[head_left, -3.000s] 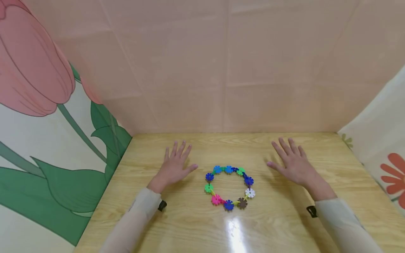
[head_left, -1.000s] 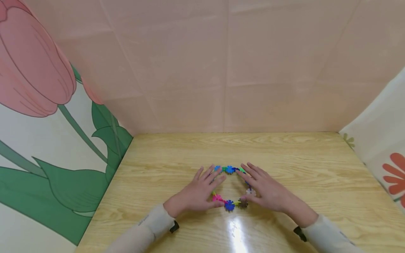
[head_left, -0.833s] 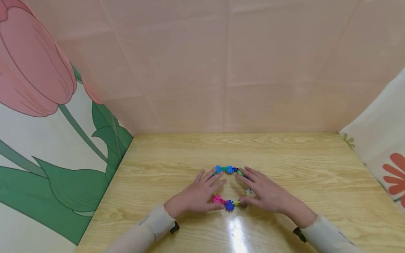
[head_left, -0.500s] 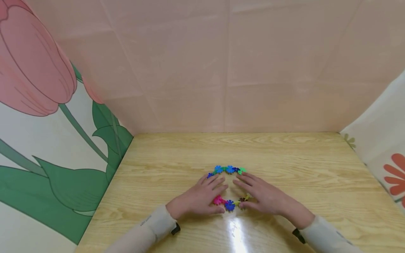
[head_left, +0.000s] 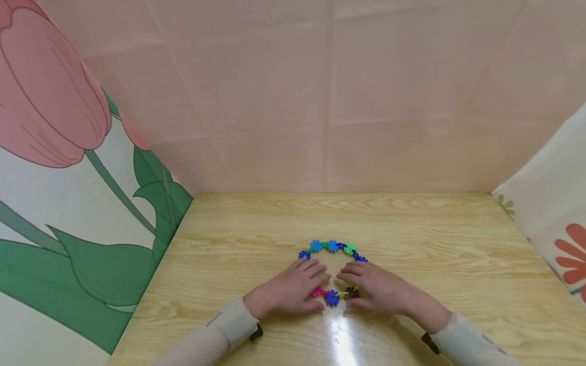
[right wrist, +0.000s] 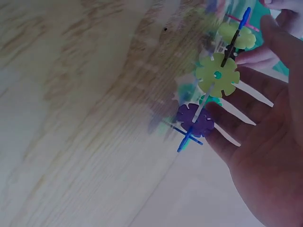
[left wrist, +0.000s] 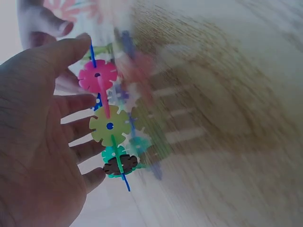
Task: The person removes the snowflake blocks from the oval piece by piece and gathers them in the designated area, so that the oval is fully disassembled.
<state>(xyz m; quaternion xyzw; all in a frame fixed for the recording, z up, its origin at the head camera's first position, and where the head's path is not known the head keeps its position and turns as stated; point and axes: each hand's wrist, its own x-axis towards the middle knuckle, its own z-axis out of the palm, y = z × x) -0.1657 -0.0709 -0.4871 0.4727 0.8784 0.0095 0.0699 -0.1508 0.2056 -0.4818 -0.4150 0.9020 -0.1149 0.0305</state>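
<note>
A ring of linked plastic snowflake discs (head_left: 332,298) in several colours lies on the wooden table in the head view. My left hand (head_left: 292,288) covers its left side, palm down and fingers relaxed. On the right side my right hand (head_left: 383,289) mirrors it, its thumb near the brown disc (head_left: 352,292). In the left wrist view the left fingers spread behind a pink disc (left wrist: 97,75), the thumb tip close to a blue disc. The right wrist view shows loosely extended fingers at the far side of a yellow-green disc (right wrist: 211,71) and a purple disc (right wrist: 195,119).
The wooden table (head_left: 256,218) ends at a pink cloth backdrop (head_left: 274,101). A tulip-printed sheet (head_left: 50,101) borders it on the left, a flower-printed sheet (head_left: 549,203) on the right. Light glares off the tabletop in front of the ring.
From wide apart, both hands have come inward over the ring's two sides. Over the last half second they slid slightly toward the person, uncovering more far discs. The ring looks unmoved.
</note>
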